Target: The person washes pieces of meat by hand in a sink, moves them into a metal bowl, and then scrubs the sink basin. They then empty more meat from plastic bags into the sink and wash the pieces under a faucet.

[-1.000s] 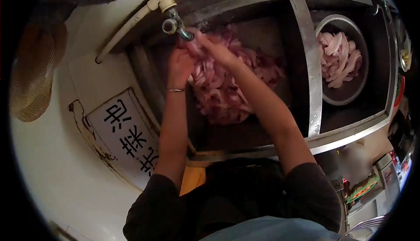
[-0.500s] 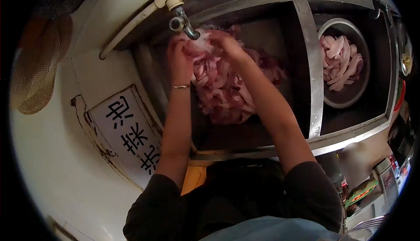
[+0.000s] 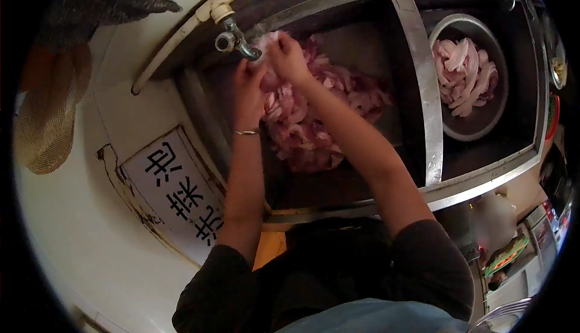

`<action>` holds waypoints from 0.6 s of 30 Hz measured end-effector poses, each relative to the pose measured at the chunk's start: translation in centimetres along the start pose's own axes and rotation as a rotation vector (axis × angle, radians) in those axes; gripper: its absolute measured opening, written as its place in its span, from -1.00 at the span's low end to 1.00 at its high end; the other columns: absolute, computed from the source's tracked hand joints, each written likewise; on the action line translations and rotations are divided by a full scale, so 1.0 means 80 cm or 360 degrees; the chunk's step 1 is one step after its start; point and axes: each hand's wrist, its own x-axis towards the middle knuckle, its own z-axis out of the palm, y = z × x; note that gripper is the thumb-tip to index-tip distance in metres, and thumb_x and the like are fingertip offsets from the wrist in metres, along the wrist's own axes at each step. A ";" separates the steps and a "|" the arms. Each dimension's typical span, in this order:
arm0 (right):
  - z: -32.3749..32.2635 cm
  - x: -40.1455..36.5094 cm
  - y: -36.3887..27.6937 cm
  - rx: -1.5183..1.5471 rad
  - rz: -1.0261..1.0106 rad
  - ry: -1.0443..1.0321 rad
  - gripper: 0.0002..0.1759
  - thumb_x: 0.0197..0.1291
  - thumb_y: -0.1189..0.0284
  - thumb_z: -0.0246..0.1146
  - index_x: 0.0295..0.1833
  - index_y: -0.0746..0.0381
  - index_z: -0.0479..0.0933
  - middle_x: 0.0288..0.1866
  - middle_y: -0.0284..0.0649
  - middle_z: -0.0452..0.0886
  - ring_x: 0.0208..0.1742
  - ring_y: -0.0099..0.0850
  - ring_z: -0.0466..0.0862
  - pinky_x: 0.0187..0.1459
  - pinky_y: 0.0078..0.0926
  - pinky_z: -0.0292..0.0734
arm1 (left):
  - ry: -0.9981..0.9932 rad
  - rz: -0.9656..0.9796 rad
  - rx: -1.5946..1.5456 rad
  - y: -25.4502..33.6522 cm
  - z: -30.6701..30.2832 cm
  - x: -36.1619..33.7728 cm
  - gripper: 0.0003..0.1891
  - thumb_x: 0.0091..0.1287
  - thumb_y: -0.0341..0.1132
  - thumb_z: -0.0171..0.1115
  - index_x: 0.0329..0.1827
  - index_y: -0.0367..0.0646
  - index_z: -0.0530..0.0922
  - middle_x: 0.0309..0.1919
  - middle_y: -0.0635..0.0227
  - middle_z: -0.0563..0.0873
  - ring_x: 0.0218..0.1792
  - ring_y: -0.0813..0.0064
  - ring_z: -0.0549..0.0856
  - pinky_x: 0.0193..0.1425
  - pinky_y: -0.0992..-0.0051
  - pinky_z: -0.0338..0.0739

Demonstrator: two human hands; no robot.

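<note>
Beneath the metal tap (image 3: pixel 237 40), my left hand (image 3: pixel 249 85) and my right hand (image 3: pixel 286 60) hold a pale piece of raw meat (image 3: pixel 266 44) between them. The fingers of my right hand are closed on its upper part. My left hand, somewhat blurred, grips the lower side, its fingers partly hidden by the meat and the tap. Below and to the right of both hands, a heap of raw meat pieces (image 3: pixel 308 142) lies in the left sink basin (image 3: pixel 362 37).
A round metal bowl (image 3: pixel 483 124) with pale meat strips (image 3: pixel 464 76) stands in the right basin, past a metal divider (image 3: pixel 423 85). On the left wall are a paper sign (image 3: pixel 172 197), a mesh strainer (image 3: pixel 45 127) and a dark cloth (image 3: pixel 115 3).
My right hand has moved left and up, and its fingers have closed in on the meat under the tap. The whole view has shifted slightly.
</note>
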 end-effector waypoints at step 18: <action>-0.013 0.011 -0.010 -0.0550 0.0329 -0.0305 -0.60 0.06 0.10 0.23 -0.32 0.28 0.58 -0.58 -0.22 0.56 -0.55 -0.48 0.52 -0.44 -0.47 0.43 | 0.0163 -0.0142 -0.0210 0.036 0.005 -0.018 -0.74 0.23 -0.45 0.14 -0.01 -0.21 0.42 -0.18 0.47 0.54 -0.16 0.69 0.50 -0.05 0.64 0.39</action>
